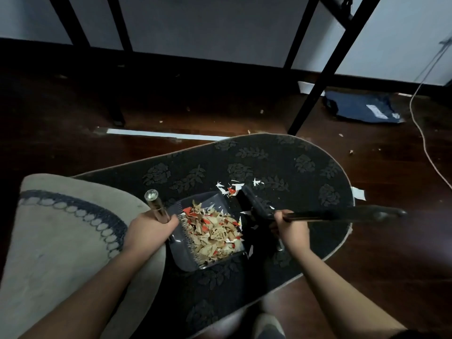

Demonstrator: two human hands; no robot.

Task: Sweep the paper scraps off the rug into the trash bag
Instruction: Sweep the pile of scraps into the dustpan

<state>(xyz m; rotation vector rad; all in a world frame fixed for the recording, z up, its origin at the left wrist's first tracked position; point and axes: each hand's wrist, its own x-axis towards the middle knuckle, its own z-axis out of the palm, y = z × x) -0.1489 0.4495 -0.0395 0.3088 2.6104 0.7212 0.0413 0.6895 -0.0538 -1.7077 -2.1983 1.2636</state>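
Left hand (149, 226) grips dustpan (193, 241) handle | right hand (291, 227) grips brush (254, 204) | paper scraps (215, 233) heaped in pan between hands, strays on dark rug (281, 162)

— What sort of place is this?
— A room in a home: dark wooden floor (73, 113), a leaf-patterned rug (281, 162), a pale mat (61, 241), black furniture legs (315, 77), a cable (420, 133) along the wall.
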